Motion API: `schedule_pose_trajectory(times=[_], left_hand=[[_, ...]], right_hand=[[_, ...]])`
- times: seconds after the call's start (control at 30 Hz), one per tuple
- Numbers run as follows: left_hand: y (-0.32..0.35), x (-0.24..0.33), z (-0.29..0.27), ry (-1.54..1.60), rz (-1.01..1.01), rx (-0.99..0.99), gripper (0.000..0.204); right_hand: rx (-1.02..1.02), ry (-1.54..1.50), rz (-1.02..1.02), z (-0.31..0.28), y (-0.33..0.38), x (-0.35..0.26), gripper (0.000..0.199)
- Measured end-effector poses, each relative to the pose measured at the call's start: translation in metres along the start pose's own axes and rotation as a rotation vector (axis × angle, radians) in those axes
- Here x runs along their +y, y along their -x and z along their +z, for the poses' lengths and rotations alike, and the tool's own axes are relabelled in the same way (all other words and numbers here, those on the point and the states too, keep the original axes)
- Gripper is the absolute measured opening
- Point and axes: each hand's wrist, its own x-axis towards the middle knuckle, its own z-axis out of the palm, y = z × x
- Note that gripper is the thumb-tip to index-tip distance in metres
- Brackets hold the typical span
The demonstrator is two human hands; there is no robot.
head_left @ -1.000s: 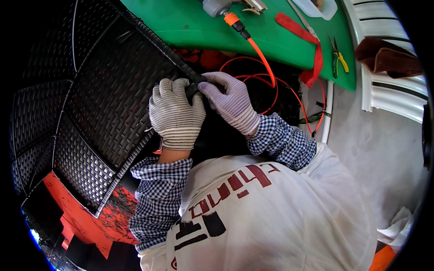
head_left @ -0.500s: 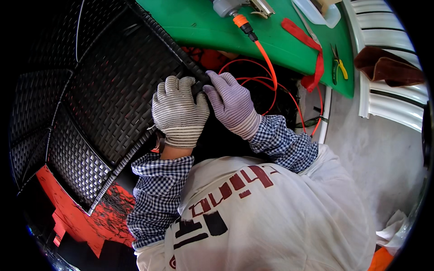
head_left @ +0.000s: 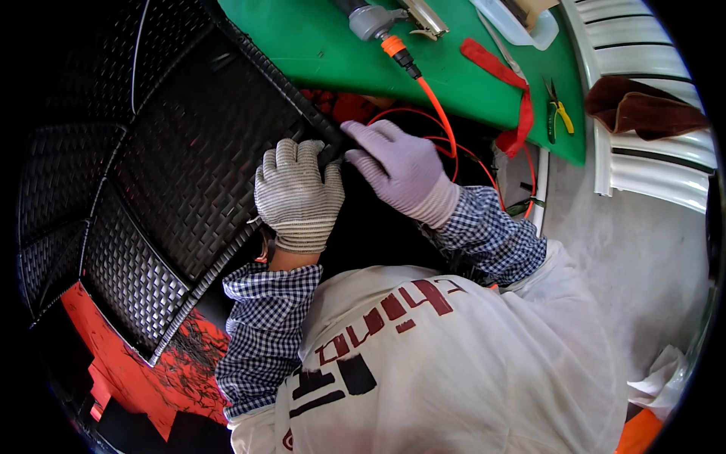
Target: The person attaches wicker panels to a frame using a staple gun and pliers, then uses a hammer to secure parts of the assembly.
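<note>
A black wicker furniture piece (head_left: 200,151), woven from flat strips, leans before me on the left. My left hand (head_left: 300,195), in a pale striped knit glove, rests at its near right corner, fingers close together and closed over the edge. The fingertips press on the weave, and the thumb lies by a short dark end piece. My right hand (head_left: 401,172), in a similar glove with a lilac tint, is just right of that corner. Its fingers are stretched out, with thumb and forefinger apart. The forefinger tip is close to the bordered edge; whether it touches, I cannot tell.
A green tabletop (head_left: 340,57) at the back carries an air tool (head_left: 370,21) on an orange hose (head_left: 439,113), a red strap (head_left: 522,98) and yellow-and-green pliers (head_left: 558,117). Right of it are white slats (head_left: 650,170) with a brown cloth (head_left: 639,110). Strip scraps litter a red sheet (head_left: 155,386).
My right hand has drawn back to the right from the corner, its thumb and forefinger spreading apart. The left hand stays on the wicker edge, and the whole view has shifted slightly.
</note>
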Motion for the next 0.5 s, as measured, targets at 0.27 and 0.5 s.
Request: schedule_pose_trajectory(times=[0.27,0.5], left_hand=[[0.013,-0.004,0.000,0.013,0.009,-0.001,0.025],[0.062,-0.076,0.043,-0.017,0.095,0.137,0.029]], right_hand=[[0.389,0.346,0.113,-0.111,-0.016,0.087,0.020],[0.468,0.694,0.566,-0.114,0.055,0.157,0.028]])
